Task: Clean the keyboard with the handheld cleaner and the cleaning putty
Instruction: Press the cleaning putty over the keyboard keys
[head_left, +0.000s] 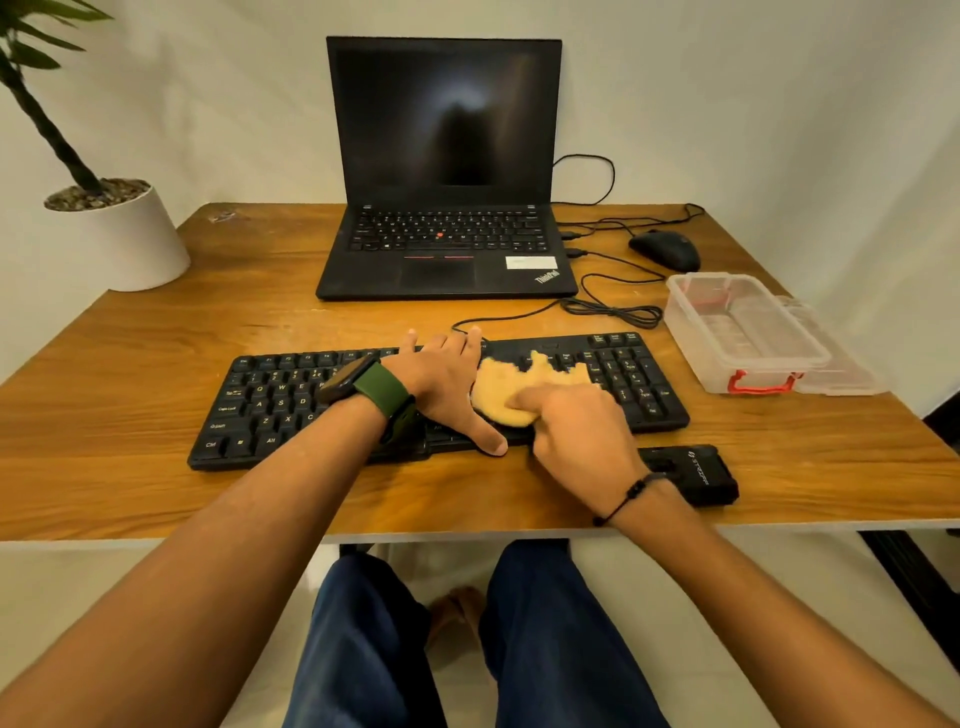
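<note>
Head view looks down on a wooden desk (156, 332) where a black keyboard (270, 405) lies near the front edge. A flat, ragged-edged slab of yellow cleaning putty (501, 387) is spread over the keys right of the keyboard's middle, just left of the number pad. The left hand (447, 382) lies flat on the keyboard beside the putty — its grip is wide, fingers straight and splayed toward the far edge, thumb reaching down to the near edge, holding nothing. The right hand (576, 431) comes in from the near side, its forefinger stretched out and pressing on the putty; the other fingers are hidden behind the hand, so I cannot tell how they lie. A black handheld cleaner (696, 475) lies on the desk just in front of the keyboard's right end, partly behind the right wrist. Farther back stands an open laptop (447, 208) with a dark screen, a black mouse (665, 249) to its right, and a clear plastic box (748, 332) with red clasps — at the desk's right side. A potted plant (119, 234) stands at the far left corner.
</note>
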